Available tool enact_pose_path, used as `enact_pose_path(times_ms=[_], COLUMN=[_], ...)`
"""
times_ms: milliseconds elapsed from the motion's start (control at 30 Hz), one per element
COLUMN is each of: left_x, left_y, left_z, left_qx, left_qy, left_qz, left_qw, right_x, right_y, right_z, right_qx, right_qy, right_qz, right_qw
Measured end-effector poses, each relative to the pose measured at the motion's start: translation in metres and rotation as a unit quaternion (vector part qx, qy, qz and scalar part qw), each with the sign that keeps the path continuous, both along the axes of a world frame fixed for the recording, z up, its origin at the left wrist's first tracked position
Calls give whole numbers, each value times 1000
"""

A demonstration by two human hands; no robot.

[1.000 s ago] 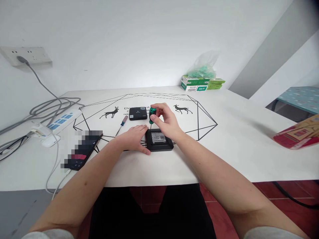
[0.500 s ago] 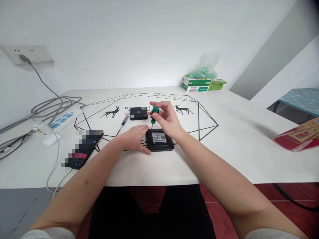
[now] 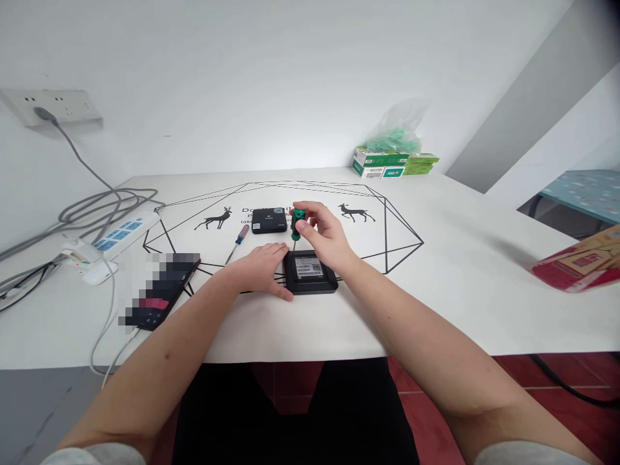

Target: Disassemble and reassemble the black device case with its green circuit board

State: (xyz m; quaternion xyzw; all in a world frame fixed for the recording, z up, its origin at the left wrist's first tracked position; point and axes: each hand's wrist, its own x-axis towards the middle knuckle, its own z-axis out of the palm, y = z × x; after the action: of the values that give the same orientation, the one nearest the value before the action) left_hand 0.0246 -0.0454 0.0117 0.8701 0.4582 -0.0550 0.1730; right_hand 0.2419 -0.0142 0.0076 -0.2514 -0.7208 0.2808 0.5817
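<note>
A small black box (image 3: pixel 310 273) with a white label lies bottom up on the white table (image 3: pixel 445 284). My left hand (image 3: pixel 259 269) rests flat against the box's left edge, fingers pressed together on it. My right hand (image 3: pixel 323 236) pinches the green handle of a small screwdriver (image 3: pixel 296 224), which stands upright with its tip at the box's far left corner. A second black box (image 3: pixel 268 220) lies just behind the first one. A blue and red screwdriver (image 3: pixel 236 243) lies loose to the left.
A phone (image 3: pixel 157 290) on a cable lies at the left, with a power strip (image 3: pixel 113 241) and grey cables behind it. Green and white boxes (image 3: pixel 387 163) under a plastic bag stand at the far edge. A red carton (image 3: pixel 576 261) is at the right.
My right hand's fingers have shifted round the green handle, opening a little and closing again, as the screwdriver turns. The left hand and the box have stayed put.
</note>
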Motion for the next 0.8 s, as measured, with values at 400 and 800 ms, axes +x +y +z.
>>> enact_pose_path(times_ms=[400,800], left_x=[1,-1], left_y=[-1,1], left_z=[3,-3], left_qx=[-9,18], left_qy=[0,-27], left_qz=[1,-11], left_qw=[1000,999], right_x=[2,-4], right_y=[2,-6], right_z=[0,4], right_qx=[42,-88], right_qy=[-22,50], right_qz=[-2,80], right_qw=[999,992])
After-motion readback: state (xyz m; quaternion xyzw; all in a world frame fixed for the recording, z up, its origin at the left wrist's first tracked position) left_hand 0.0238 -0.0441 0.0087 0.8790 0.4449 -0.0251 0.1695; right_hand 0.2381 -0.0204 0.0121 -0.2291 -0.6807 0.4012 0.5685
